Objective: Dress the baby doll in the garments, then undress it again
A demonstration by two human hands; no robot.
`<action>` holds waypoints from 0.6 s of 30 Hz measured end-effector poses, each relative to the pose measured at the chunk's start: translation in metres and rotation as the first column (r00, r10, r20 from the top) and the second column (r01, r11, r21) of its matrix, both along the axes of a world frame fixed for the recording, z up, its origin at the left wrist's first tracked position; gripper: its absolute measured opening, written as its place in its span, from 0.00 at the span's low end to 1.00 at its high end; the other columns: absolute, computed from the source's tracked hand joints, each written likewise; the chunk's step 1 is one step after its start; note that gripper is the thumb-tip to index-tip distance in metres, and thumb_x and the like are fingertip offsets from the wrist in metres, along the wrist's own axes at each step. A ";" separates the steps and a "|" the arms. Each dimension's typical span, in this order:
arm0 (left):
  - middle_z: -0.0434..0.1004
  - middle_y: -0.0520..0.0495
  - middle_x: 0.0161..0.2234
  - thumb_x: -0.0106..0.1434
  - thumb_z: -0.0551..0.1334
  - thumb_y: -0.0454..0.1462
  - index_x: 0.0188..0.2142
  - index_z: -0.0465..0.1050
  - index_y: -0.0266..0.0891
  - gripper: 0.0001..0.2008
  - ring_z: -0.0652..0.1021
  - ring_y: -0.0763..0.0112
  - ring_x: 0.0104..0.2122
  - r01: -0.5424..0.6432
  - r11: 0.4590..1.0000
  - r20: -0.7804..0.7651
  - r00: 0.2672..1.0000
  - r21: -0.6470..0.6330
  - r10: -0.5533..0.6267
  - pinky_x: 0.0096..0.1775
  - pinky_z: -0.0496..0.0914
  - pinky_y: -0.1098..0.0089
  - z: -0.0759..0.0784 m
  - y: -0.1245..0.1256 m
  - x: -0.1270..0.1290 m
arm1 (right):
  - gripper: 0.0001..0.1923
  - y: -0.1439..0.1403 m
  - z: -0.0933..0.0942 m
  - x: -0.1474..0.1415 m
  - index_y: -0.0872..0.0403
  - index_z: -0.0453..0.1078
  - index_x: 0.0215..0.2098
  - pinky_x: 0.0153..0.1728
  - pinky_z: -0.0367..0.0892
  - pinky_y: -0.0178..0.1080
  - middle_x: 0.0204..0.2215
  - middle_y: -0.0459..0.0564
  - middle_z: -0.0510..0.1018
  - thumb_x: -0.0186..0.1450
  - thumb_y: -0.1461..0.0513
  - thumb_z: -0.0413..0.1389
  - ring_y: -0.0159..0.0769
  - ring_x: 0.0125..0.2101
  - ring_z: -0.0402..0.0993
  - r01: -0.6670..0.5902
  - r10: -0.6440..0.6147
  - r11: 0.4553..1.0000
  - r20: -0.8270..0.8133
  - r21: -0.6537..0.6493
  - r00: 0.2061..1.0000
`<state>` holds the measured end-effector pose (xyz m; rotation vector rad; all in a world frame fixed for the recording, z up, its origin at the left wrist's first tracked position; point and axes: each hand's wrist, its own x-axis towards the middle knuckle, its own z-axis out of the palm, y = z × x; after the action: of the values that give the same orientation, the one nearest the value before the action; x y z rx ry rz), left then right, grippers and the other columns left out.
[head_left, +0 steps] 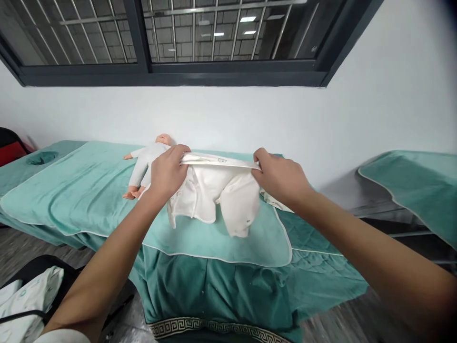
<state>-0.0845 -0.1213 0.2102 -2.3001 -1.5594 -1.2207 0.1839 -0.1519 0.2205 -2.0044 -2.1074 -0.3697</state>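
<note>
Two hands, left (167,172) and right (280,177), stretch one white baby garment (214,193) near one doll (146,164).

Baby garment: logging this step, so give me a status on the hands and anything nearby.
Left hand and right hand grip the white garment, stretched over the green towel. Doll lies just behind the left hand.

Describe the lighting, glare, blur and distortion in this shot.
Head view: soft, even light, faint shadows under the white garment; ceiling lights reflect in the window; wide-angle bending curves the window frame and table edges; lower-right floor and forearm smear with blur; left hand and right hand stay sharp.
</note>
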 end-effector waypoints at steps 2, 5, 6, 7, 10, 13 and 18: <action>0.80 0.50 0.44 0.62 0.54 0.34 0.46 0.73 0.44 0.15 0.78 0.62 0.45 -0.006 0.998 0.036 0.999 -0.067 0.009 0.45 0.68 0.66 -0.013 0.007 -0.009 | 0.13 0.007 -0.014 0.019 0.53 0.66 0.47 0.28 0.52 0.37 0.42 0.55 0.77 0.67 0.60 0.46 0.40 0.31 0.70 0.010 -0.009 1.000 -0.035 0.012 0.999; 0.81 0.50 0.42 0.63 0.54 0.38 0.45 0.73 0.44 0.13 0.77 0.61 0.43 0.017 0.971 0.065 0.998 -0.239 -0.002 0.43 0.68 0.66 -0.034 0.017 -0.022 | 0.14 0.008 -0.036 0.043 0.52 0.70 0.44 0.31 0.57 0.38 0.43 0.53 0.78 0.67 0.61 0.45 0.41 0.36 0.72 -0.053 0.046 0.998 -0.165 -0.039 0.985; 0.81 0.50 0.41 0.64 0.54 0.40 0.44 0.73 0.44 0.13 0.77 0.61 0.42 0.019 0.955 0.061 0.998 -0.297 -0.001 0.42 0.68 0.66 -0.041 0.018 -0.025 | 0.14 0.006 -0.042 0.050 0.51 0.71 0.43 0.32 0.58 0.37 0.42 0.51 0.78 0.66 0.62 0.45 0.41 0.37 0.73 -0.083 0.067 0.995 -0.229 -0.061 0.971; 0.80 0.50 0.39 0.64 0.54 0.41 0.42 0.74 0.44 0.13 0.77 0.61 0.41 0.014 0.938 0.049 0.999 -0.347 0.003 0.41 0.68 0.67 -0.045 0.019 -0.029 | 0.14 0.004 -0.047 0.056 0.50 0.72 0.42 0.33 0.60 0.37 0.41 0.49 0.79 0.65 0.62 0.46 0.40 0.37 0.73 -0.106 0.077 0.991 -0.301 -0.081 0.950; 0.78 0.50 0.33 0.64 0.54 0.46 0.37 0.73 0.42 0.14 0.76 0.61 0.36 -0.027 0.893 -0.028 0.999 -0.450 0.017 0.37 0.66 0.68 -0.050 0.017 -0.040 | 0.14 -0.002 -0.051 0.072 0.48 0.74 0.43 0.36 0.62 0.36 0.40 0.46 0.80 0.64 0.61 0.49 0.39 0.39 0.73 -0.102 0.036 0.990 -0.515 -0.101 0.857; 0.77 0.50 0.31 0.63 0.54 0.53 0.32 0.72 0.42 0.19 0.75 0.62 0.35 -0.062 0.841 -0.096 0.995 -0.538 0.011 0.35 0.64 0.68 -0.043 0.014 -0.049 | 0.14 -0.002 -0.054 0.087 0.49 0.75 0.43 0.37 0.64 0.36 0.40 0.48 0.80 0.65 0.53 0.53 0.39 0.40 0.73 -0.117 -0.005 0.985 -0.689 -0.130 0.725; 0.80 0.48 0.38 0.59 0.56 0.60 0.35 0.75 0.42 0.25 0.77 0.59 0.38 0.085 0.544 -0.020 0.983 -0.835 -0.183 0.37 0.67 0.68 -0.051 0.023 -0.051 | 0.22 0.021 -0.112 0.096 0.52 0.73 0.40 0.35 0.68 0.36 0.38 0.50 0.79 0.60 0.45 0.58 0.41 0.37 0.75 -0.310 -0.149 0.909 -0.911 -0.279 0.383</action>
<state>-0.1351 -0.0984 0.1596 -2.9814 -2.3049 -0.2988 0.2799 -0.1308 0.1084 -1.5659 -1.5005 1.1131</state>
